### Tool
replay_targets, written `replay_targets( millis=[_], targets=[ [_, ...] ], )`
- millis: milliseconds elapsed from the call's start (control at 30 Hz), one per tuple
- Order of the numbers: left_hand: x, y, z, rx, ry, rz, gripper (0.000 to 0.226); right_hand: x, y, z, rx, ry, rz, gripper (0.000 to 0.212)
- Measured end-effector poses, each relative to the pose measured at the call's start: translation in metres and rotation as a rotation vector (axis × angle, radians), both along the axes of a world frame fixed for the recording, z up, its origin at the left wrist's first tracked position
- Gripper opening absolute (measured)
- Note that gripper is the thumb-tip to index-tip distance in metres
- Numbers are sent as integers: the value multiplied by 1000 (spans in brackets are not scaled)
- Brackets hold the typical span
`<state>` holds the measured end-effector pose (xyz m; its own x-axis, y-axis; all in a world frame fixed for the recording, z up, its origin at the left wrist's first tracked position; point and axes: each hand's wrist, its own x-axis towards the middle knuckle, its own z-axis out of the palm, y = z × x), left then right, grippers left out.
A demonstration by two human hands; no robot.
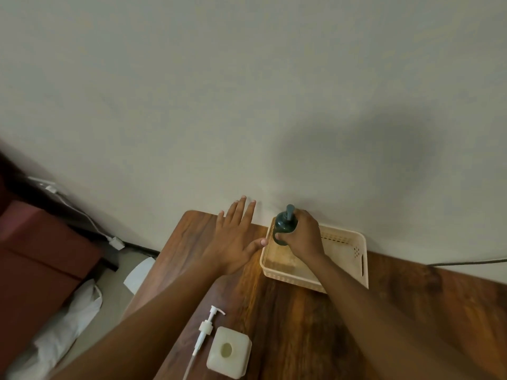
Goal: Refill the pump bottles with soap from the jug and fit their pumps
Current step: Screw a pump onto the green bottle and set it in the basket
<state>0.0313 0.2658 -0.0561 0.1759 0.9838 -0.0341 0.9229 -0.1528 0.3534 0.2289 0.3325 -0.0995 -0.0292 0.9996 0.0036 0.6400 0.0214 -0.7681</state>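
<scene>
Dark green pump bottle (285, 224), pump fitted, gripped by right hand (301, 237) over the far-left corner of the cream plastic basket (356, 259); its base is hidden. Left hand (236, 242) flat, fingers spread, above the wooden table (288, 319). Near: open square cream bottle (229, 351) beside loose white pump (205, 329), tube cut off.

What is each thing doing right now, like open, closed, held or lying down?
Dark bottle: pump on, upright, held over the basket.
Basket: on the table, nothing else seen inside.
White bottle: open, no pump.
White pump: lying loose on the table.
Left hand: open, fingers spread.
Right hand: gripping the dark bottle.
</scene>
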Motion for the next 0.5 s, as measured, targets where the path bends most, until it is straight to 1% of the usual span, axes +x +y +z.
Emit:
replay_targets(
  millis=[233, 333, 500],
  targets=[
    [-7, -7, -18, -40, -46, 25, 90, -9, 3, -33, 30, -68, -1, 68],
    [-9, -9, -19, -52, -46, 36, 89, -11, 4, -37, 45, -79, -17, 66],
    [-7, -17, -14, -78, -76, 56, 90, -12, 1, -36, 48, -65, -18, 75]
  ],
)
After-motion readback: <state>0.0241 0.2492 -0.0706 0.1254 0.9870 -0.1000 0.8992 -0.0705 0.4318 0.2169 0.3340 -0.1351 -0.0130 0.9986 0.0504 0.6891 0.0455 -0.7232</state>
